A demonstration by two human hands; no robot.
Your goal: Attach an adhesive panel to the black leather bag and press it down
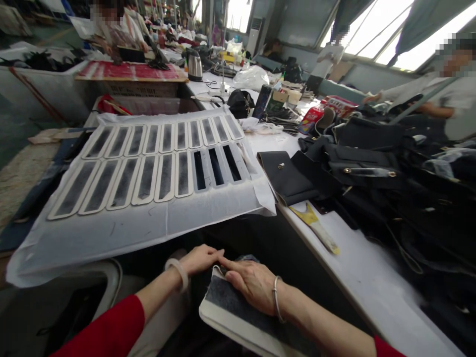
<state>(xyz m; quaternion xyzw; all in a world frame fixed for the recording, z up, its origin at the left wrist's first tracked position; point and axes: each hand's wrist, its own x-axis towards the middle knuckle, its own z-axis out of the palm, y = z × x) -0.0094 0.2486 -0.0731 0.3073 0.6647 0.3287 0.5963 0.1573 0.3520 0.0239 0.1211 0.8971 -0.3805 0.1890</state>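
Note:
My left hand (203, 259) reaches in from the lower left, its fingers pressed together and meeting the fingertips of my right hand; anything small between them is hidden. My right hand (255, 283) lies over the far end of a dark panel with pale borders (238, 320), its thumb bent on top and its index finger pointing left. The panel is beside my lap, partly under my right forearm. Beyond my hands, a white sheet (139, 220) bears two rows of pale-bordered dark strips (124, 183); several at the right of the near row look darker and glossier.
Right of the sheet, a dark flap with a metal clasp (282, 171) and a yellow-handled tool (316, 228) lie on a white table (357, 277). Black bags (364, 153) pile up farther right. A kettle (194, 65) stands at the back. Other people are around the far tables.

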